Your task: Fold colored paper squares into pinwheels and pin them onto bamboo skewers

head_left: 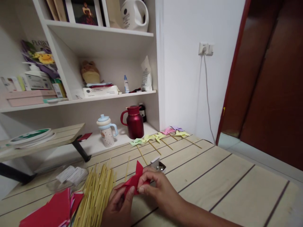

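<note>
Red paper pinwheel (134, 179) held above slatted table (205, 176), pinched by closed fingertips of left hand (118, 205) and right hand (158, 186); thin paper could be torn by uneven tugging.

Left of the sticks (96, 195), the red paper stack (48, 209) got chopped at the bottom; right of them, fingers (146, 176) half-hid the red folded piece (139, 168).

Red paper (134, 180) in both hands (158, 186)
</note>
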`<action>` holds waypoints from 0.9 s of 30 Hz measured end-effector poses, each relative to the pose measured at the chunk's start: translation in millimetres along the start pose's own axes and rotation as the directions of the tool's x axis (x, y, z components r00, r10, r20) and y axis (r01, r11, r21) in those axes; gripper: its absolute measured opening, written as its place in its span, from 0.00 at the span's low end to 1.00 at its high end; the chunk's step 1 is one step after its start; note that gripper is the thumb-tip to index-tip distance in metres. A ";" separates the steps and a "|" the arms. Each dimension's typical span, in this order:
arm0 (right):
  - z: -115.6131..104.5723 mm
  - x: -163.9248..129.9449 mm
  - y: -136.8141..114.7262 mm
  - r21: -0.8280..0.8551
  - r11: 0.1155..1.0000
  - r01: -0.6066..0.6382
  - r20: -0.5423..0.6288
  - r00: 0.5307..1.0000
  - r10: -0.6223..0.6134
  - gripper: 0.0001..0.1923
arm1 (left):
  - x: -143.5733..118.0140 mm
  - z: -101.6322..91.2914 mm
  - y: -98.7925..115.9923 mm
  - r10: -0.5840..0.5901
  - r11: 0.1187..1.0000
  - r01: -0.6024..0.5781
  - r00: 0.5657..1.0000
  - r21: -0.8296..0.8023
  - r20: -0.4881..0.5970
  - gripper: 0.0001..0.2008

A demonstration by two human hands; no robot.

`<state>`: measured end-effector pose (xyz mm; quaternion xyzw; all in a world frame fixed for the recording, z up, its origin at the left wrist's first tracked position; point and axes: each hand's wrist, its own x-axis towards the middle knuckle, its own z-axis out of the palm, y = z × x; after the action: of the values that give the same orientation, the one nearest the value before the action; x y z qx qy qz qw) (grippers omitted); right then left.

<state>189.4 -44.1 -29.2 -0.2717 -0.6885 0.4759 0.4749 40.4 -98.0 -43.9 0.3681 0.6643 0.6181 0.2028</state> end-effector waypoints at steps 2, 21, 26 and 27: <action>0.6 -0.3 -0.8 -0.005 1.000 0.008 0.005 1.000 -0.008 0.02 | 2.3 -1.0 -1.7 0.002 1.000 -0.003 0.999 0.019 0.037 0.14; 1.5 -2.0 -9.2 0.060 0.993 -0.098 0.009 0.995 0.098 0.02 | -17.3 8.5 13.4 -0.010 0.998 0.008 0.999 -0.054 -0.037 0.16; 0.8 -1.6 -6.0 0.079 0.991 -0.109 0.023 0.994 0.108 0.02 | -18.0 9.7 13.6 -0.015 0.998 0.013 0.999 -0.058 -0.029 0.15; 0.7 -1.6 -5.5 0.095 0.988 -0.124 0.033 0.992 0.121 0.02 | -18.2 10.4 13.2 -0.014 0.998 0.012 1.000 -0.067 -0.027 0.15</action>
<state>189.8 -47.9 -24.9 -0.2839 -0.6531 0.5406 0.4480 62.9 -104.9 -36.1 0.3483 0.6483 0.6437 0.2099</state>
